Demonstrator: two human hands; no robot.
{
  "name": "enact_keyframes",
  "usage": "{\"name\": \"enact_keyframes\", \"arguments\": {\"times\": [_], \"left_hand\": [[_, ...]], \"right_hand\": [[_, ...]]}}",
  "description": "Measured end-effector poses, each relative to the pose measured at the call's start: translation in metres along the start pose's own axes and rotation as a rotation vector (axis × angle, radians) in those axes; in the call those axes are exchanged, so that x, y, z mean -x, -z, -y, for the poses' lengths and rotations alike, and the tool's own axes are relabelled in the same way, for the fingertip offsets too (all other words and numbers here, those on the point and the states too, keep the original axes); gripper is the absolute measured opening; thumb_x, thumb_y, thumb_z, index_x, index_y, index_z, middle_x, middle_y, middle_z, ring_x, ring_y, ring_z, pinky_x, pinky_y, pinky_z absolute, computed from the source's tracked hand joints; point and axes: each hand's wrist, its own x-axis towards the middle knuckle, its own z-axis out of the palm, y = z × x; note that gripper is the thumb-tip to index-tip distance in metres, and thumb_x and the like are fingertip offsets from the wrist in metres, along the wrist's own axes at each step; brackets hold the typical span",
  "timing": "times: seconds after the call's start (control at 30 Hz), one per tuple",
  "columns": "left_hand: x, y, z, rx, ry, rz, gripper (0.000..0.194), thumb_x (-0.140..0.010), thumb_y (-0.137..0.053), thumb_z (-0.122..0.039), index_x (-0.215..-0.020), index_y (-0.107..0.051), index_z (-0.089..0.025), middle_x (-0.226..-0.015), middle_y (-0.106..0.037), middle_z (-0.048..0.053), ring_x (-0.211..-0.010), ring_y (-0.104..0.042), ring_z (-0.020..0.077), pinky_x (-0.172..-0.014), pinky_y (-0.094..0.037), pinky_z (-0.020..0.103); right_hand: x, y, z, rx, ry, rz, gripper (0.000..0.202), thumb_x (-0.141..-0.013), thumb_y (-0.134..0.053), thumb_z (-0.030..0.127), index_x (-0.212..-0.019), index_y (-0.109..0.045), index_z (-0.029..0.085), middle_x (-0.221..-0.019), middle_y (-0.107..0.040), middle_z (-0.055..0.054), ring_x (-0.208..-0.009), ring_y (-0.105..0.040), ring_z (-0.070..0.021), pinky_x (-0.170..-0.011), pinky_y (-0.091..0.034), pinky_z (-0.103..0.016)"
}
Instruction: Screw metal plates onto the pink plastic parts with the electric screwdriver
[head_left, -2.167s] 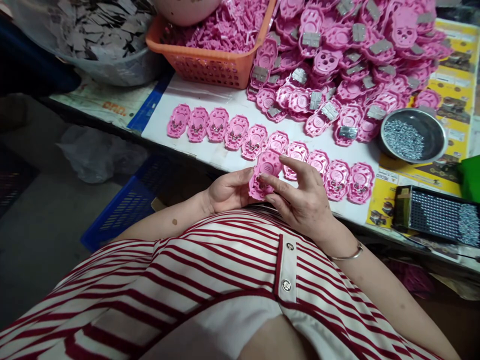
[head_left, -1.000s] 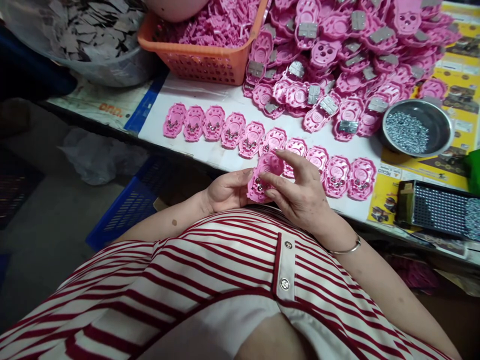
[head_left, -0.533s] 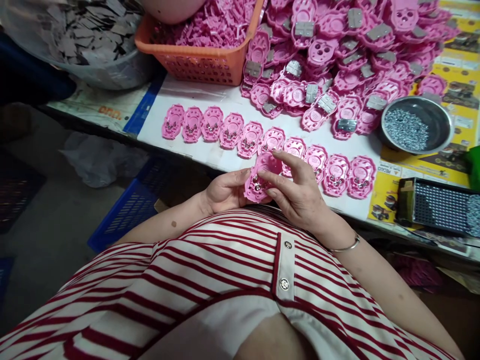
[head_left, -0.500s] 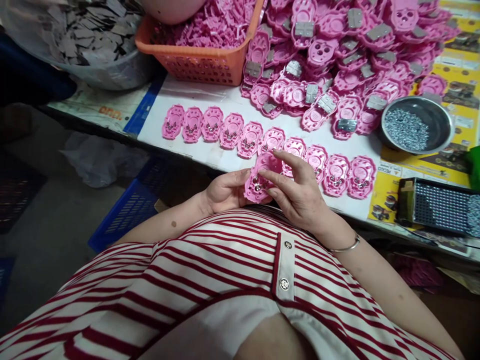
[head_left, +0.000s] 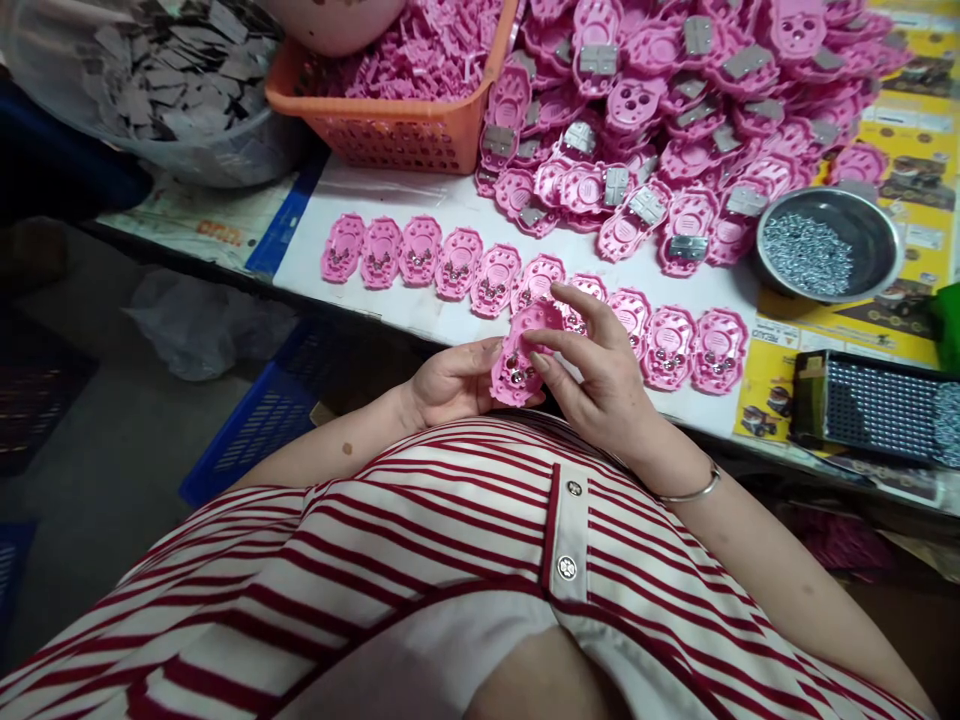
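My left hand [head_left: 459,378] is closed on the left edge of a pink plastic casing [head_left: 516,385], tilted just above my lap in front of the table edge. Small shiny metal pieces sit in its lower half. Over its right side reaches my right hand [head_left: 596,370], fingers apart, with the middle finger and thumb tips at the casing; no object shows between them. Behind both hands runs a slanting row of similar pink casings [head_left: 458,262], lying face up with shiny metal pieces in them. My right fingers partly cover some of these.
Farther back lies a heap of pink casings [head_left: 634,105] with grey metal plates. An orange basket [head_left: 405,135] holds small pink parts. At right are a metal bowl [head_left: 874,255] of screws and a black tray [head_left: 810,395] of small metal pieces. A clear tub [head_left: 217,160] stands at left.
My right fingers have lifted slightly and spread a little at the casing, showing more of its metal pieces. My left hand keeps its hold. The whole view has shifted slightly.
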Motion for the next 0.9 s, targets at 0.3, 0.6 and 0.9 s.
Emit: {"name": "enact_keyframes", "arguments": {"times": [0.3, 0.6, 0.9], "left_hand": [[-0.0009, -0.0031, 0.0007, -0.009, -0.014, -0.015, 0.021, -0.088, -0.066, -0.018, -0.107, -0.070, -0.012, -0.095, -0.073, 0.007, -0.089, -0.072, 0.0208, -0.092, -0.059, 0.040], [-0.0020, -0.0041, 0.0006, -0.091, -0.002, -0.005, 0.023, -0.084, -0.074, -0.021, -0.104, -0.071, -0.012, -0.091, -0.073, 0.007, -0.082, -0.071, 0.0159, -0.083, -0.057, 0.026], [-0.0017, -0.0027, 0.0018, -0.109, 0.007, -0.034, 0.028, -0.080, -0.079, -0.024, -0.104, -0.071, -0.011, -0.091, -0.073, 0.006, -0.082, -0.071, 0.0154, -0.083, -0.057, 0.025]], "right_hand": [[0.0005, -0.0016, -0.0017, -0.057, -0.013, 0.048, 0.023, -0.091, -0.058, 0.034, -0.108, -0.070, 0.025, -0.149, -0.044, -0.014, -0.142, -0.044, -0.0276, -0.115, -0.042, -0.050], [-0.0016, -0.0032, -0.0016, 0.022, 0.052, 0.028, 0.023, -0.088, -0.062, 0.039, -0.105, -0.067, 0.023, -0.146, -0.048, -0.014, -0.138, -0.048, -0.0285, -0.110, -0.046, -0.050], [-0.0038, -0.0042, 0.0038, 0.119, 0.105, -0.022, 0.016, -0.089, -0.061, 0.033, -0.097, -0.066, 0.020, -0.137, -0.058, -0.015, -0.131, -0.055, -0.0272, -0.104, -0.050, -0.047]]}}
